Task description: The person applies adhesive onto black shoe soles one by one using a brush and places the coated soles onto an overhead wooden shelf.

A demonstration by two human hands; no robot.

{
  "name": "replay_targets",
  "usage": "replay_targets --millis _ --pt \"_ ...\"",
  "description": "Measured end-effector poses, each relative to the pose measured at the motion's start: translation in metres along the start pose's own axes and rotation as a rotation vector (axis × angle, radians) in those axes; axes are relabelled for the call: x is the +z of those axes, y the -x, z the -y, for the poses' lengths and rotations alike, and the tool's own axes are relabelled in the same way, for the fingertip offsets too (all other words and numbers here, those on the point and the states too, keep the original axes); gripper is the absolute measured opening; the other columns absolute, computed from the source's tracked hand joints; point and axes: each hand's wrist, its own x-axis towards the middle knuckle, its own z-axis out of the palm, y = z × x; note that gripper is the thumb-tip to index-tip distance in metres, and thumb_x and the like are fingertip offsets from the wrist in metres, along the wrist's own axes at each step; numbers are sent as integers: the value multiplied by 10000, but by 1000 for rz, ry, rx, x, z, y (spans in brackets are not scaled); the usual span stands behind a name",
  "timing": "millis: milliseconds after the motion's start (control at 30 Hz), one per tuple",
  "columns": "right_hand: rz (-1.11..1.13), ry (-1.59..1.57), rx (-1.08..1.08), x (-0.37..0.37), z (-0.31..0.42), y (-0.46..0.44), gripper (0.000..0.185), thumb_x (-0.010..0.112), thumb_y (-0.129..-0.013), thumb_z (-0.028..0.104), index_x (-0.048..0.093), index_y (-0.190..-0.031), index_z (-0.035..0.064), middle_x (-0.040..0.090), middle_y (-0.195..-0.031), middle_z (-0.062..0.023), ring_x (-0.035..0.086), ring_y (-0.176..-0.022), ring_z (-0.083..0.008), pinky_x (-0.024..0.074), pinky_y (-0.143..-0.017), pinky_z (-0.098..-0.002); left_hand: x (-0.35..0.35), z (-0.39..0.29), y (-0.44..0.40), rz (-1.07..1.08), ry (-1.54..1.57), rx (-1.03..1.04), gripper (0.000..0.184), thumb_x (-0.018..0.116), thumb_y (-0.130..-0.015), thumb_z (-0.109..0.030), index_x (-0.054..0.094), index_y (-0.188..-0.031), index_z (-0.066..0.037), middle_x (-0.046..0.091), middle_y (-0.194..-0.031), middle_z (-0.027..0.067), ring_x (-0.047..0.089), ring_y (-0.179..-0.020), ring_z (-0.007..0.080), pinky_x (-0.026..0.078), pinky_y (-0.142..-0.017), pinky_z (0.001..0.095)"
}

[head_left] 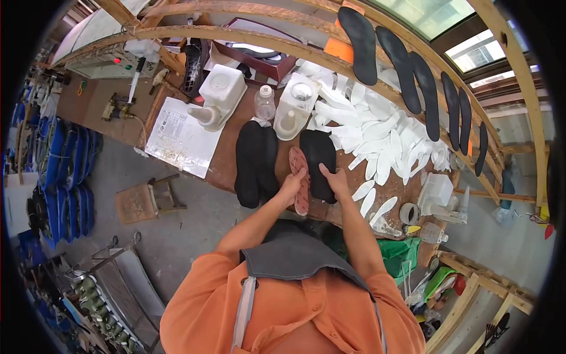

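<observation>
My left hand (291, 185) is closed on a narrow reddish-pink sole-shaped piece (301, 203) with pale marks, held upright over the workbench. My right hand (335, 182) grips the near right edge of a black insole stack (318, 147), its thumb on top and its other fingers partly hidden. Just left of the pink piece lie more black insoles (256, 156), side by side and overlapping. Behind them stand a clear plastic bottle (265, 103) and a white cut-open container (298, 97).
Many white sole-shaped pieces (377, 130) cover the bench's right side. Another white container (223, 88) stands on a printed sheet (183, 138). Black insoles (424, 76) hang along a wooden rack above. A wooden stool (147, 197) is on the floor at left.
</observation>
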Motion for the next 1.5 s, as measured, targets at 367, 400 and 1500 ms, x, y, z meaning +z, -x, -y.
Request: replay_targets --millis 367,400,1500 --pt "601 -661 77 -40 9 13 644 724 -770 390 512 -1138 -94 597 -1051 -209 621 -815 -249 508 -735 -309 -36 -7 14 17 223 -199 393 542 -911 -293 578 -1112 43 632 -1057 123 612 -887 213 488 -758 330" --pt "604 -672 78 -41 11 19 644 724 -770 390 512 -1138 -94 597 -1051 -209 621 -815 -249 508 -735 -309 -32 -12 21 12 213 -199 393 542 -911 -293 578 -1112 43 632 -1057 123 612 -887 213 488 -758 330" --pt "138 -39 -924 -75 -21 -27 402 742 -711 170 560 -1048 47 596 -1022 -70 579 -829 -233 451 -746 -308 -24 -21 -24 -109 -1598 888 769 748 -668 -295 406 -1300 -21 504 -1189 163 497 -1081 357 327 -1038 398"
